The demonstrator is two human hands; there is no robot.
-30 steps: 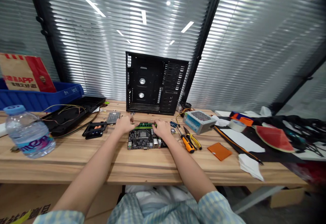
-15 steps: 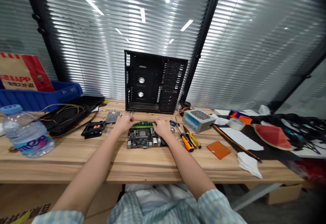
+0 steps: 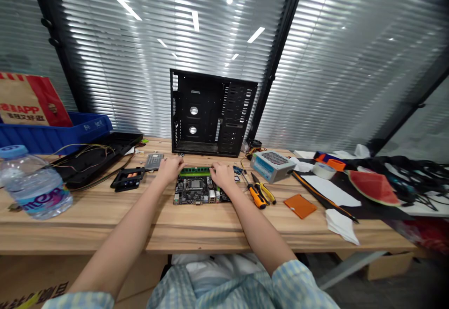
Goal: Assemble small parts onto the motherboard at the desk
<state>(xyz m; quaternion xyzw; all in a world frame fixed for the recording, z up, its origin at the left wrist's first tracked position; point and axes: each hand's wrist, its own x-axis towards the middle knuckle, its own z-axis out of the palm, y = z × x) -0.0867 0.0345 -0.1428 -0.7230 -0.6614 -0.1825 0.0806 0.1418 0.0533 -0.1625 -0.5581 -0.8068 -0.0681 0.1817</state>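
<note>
Two arms [image 3: 126, 231] outstretched, left hand [image 3: 170, 169] and right hand [image 3: 222, 175] at the motherboard [image 3: 191, 193], fingers [image 3: 213, 170] bent, grip unclear.

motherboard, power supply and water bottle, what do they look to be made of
Motherboard: probably dark, matt fibreglass laminate, judging by the flat board crowded with components. Power supply: likely grey sheet metal with a dull finish, going by its boxy shell and perforated top. Water bottle: apparently clear, glossy plastic; its walls are see-through with highlights.

Right hand [image 3: 222, 177] hides part of motherboard [image 3: 192, 191] from me. Can't tell whether left fingers [image 3: 180, 163] touch green memory stick [image 3: 194, 170]. Left edge cuts off water bottle [image 3: 42, 196], blue bin [image 3: 75, 133], paper bag [image 3: 24, 96]. Cables [image 3: 419, 180] at right too blurred.
</note>
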